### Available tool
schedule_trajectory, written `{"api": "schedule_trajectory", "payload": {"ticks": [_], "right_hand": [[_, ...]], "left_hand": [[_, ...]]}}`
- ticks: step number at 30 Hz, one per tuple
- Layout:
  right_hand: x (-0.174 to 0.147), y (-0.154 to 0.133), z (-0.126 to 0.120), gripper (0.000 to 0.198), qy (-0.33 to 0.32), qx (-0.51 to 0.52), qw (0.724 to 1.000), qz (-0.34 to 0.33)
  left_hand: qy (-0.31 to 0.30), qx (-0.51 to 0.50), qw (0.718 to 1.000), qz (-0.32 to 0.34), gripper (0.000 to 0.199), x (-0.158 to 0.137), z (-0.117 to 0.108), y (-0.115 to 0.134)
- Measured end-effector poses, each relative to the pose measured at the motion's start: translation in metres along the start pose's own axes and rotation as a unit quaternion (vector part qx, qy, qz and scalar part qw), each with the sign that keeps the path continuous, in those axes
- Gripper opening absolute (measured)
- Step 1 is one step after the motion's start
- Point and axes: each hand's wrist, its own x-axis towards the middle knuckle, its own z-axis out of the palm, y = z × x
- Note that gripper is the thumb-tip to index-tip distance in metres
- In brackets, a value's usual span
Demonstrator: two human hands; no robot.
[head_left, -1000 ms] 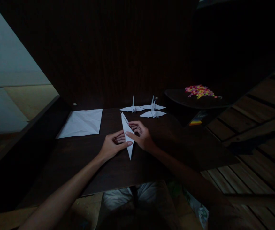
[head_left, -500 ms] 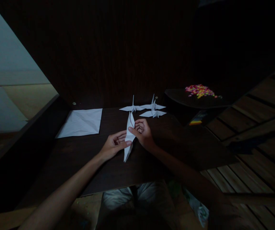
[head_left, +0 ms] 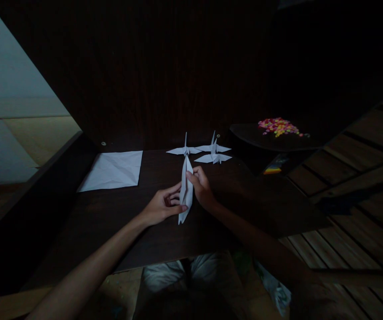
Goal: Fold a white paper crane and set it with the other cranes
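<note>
A long, narrow piece of folded white paper (head_left: 187,191) is held between both my hands over the dark table, its split end pointing toward me. My left hand (head_left: 162,205) pinches its lower left part, thumb on top and fingers underneath. On the upper right edge my right hand (head_left: 202,186) grips it, the thumb pressing the near face. Just beyond the paper's far tip stands a white paper crane (head_left: 185,150). Two more cranes, a rear one (head_left: 206,147) and a nearer one (head_left: 214,157), sit beside it to the right.
A creased white sheet (head_left: 114,170) lies at the table's left, near a dark side board (head_left: 34,191). On a raised rounded shelf (head_left: 247,135) at the right is a pile of small colourful pieces (head_left: 280,127). A dark upright panel (head_left: 164,75) closes off the back.
The folded paper has turned more upright and shifted slightly right, now showing a lengthwise opening between its layers. Both hands moved slightly with it. The cranes and sheet stayed put.
</note>
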Motion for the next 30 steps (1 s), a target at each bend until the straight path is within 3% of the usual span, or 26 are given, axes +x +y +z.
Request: {"api": "schedule_trajectory", "payload": {"ticks": [5,12,20,26,30], "right_hand": [[0.001,0.003,0.001,0.035,-0.007,0.015,1.000,0.007],[0.005,0.006,0.000,0.055,-0.012,0.087,0.996,0.014],[0.011,0.003,-0.009,0.054,0.041,0.106,0.993,0.004],[0.013,0.006,-0.010,0.054,0.066,0.093,0.993,-0.005],[0.014,0.010,-0.011,0.055,0.066,0.098,0.993,0.015]], "left_hand": [[0.060,0.017,0.998,-0.029,0.037,0.002,-0.005,-0.001],[0.066,-0.027,0.997,-0.028,0.045,0.003,-0.005,-0.001],[0.022,-0.081,0.995,-0.050,0.050,0.004,-0.007,-0.004],[0.022,0.024,0.999,-0.002,0.044,0.005,-0.007,0.000],[0.046,0.106,0.993,0.036,0.054,0.004,-0.006,0.003]]}}
